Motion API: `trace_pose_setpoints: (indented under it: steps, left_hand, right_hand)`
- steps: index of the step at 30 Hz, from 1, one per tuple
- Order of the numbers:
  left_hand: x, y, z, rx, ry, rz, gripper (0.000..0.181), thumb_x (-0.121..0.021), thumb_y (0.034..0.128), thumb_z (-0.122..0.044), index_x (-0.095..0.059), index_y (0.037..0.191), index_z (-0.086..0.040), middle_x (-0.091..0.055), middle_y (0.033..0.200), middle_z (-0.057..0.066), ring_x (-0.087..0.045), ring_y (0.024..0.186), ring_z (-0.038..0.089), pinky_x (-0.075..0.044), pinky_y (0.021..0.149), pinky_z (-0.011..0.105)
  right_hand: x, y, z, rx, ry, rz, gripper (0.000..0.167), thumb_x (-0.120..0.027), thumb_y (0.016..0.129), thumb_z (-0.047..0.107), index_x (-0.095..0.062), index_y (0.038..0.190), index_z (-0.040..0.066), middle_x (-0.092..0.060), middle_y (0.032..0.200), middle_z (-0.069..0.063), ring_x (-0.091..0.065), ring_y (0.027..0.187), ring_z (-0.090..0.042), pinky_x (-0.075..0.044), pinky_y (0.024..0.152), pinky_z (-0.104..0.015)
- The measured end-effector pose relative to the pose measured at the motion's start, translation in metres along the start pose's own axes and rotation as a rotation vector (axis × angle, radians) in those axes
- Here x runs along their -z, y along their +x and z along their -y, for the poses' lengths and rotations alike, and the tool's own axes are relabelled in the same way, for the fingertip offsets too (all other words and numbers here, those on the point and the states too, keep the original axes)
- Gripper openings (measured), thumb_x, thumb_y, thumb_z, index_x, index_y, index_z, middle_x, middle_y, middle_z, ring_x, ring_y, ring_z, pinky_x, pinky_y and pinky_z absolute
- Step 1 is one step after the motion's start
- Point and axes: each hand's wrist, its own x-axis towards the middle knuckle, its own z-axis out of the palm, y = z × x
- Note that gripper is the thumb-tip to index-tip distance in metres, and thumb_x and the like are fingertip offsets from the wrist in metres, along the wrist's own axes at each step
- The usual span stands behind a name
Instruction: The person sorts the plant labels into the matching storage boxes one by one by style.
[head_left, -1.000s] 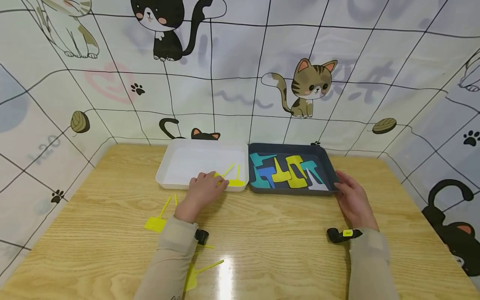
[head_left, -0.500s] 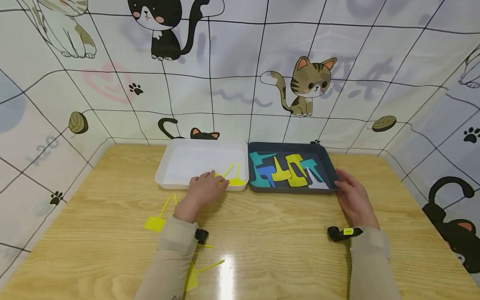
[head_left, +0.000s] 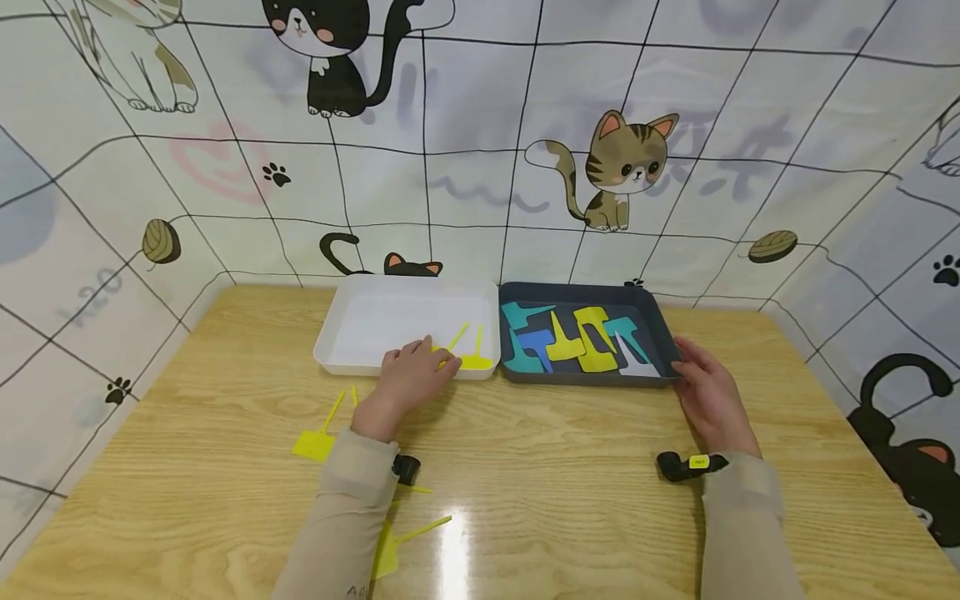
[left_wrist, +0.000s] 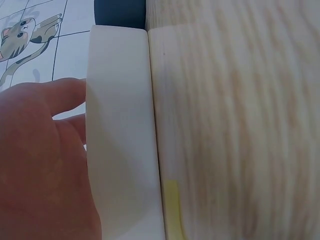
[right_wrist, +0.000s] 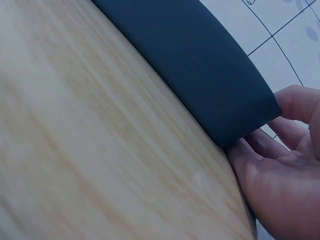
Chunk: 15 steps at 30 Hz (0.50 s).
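Observation:
My left hand (head_left: 408, 385) reaches over the front wall of the white tray (head_left: 360, 365), fingers bent down beside yellow pieces (head_left: 476, 362) inside it; whether it holds one is hidden. In the left wrist view, the tray's wall (left_wrist: 122, 135) hides the fingertips of my left hand (left_wrist: 45, 160). My right hand (head_left: 712, 400) grips the front right corner of the dark tray (head_left: 577, 379). The right wrist view has the thumb of my right hand (right_wrist: 285, 165) at the rim and other fingers beneath the dark corner (right_wrist: 235, 115). Teal, blue, yellow and white pieces lie in that tray.
On the wooden table (head_left: 555, 483), a yellow piece (head_left: 315, 445) with a thin stem lies left of my left forearm. Another yellow piece (head_left: 386, 554) is partly covered by the sleeve. The trays stand side by side near a cat-patterned cloth (head_left: 465, 192).

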Motion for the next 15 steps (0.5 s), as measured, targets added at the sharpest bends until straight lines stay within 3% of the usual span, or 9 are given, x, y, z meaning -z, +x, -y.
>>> trace_pose_setpoints:
  steps: [9, 15]
  left_hand:
    - [0.0007, 0.0011, 0.0007, 0.001, -0.033, -0.009, 0.042, -0.034, 0.0925, -0.047, -0.056, 0.120, -0.024, -0.035, 0.139, 0.008, -0.031, 0.125, 0.028, -0.022, 0.096, 0.052]
    - [0.0052, 0.0003, 0.0024, -0.052, -0.124, -0.111, 0.033, -0.045, 0.0920, -0.037, -0.061, 0.112, -0.017, -0.045, 0.131, 0.008, -0.036, 0.122, 0.029, -0.029, 0.096, 0.050]
  right_hand:
    - [0.0001, 0.0000, 0.0007, -0.009, 0.002, -0.001, 0.055, -0.044, 0.093, 0.002, -0.019, 0.142, 0.004, -0.013, 0.144, -0.011, -0.020, 0.129, -0.020, -0.018, 0.105, -0.029]
    - [0.0023, 0.0010, -0.0008, 0.015, 0.033, 0.019, 0.057, -0.046, 0.091, 0.001, -0.019, 0.141, 0.002, -0.016, 0.142, -0.011, -0.022, 0.128, -0.019, -0.026, 0.101, -0.023]
